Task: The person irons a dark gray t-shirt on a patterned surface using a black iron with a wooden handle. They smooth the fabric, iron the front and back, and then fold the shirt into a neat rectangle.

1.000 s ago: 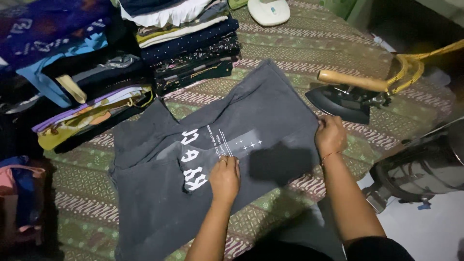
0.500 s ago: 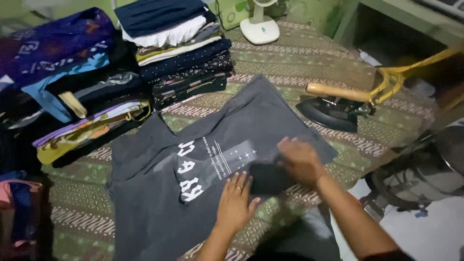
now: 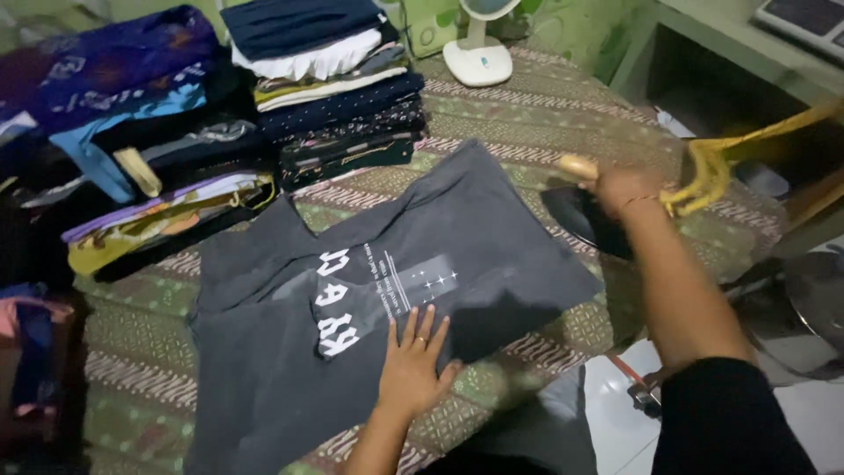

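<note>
A dark grey T-shirt point(image 3: 352, 299) with white print lies spread flat on a patterned cloth-covered surface point(image 3: 527, 123). My left hand point(image 3: 413, 369) rests flat on the shirt's lower part, fingers apart. My right hand point(image 3: 620, 189) is closed around the wooden handle of a black clothes iron point(image 3: 585, 220), which sits just past the shirt's right edge. A yellow cord point(image 3: 738, 149) runs from the iron up to the right.
Stacks of folded clothes point(image 3: 330, 79) stand at the back, with more piles point(image 3: 132, 149) to the left. A small white fan base point(image 3: 479, 57) is behind them. A pale floor point(image 3: 615, 396) and a round dark object point(image 3: 809, 299) lie to the right.
My right hand left the shirt and moved right to take hold of the iron's handle. My left hand stayed pressed on the shirt. The view shifted slightly.
</note>
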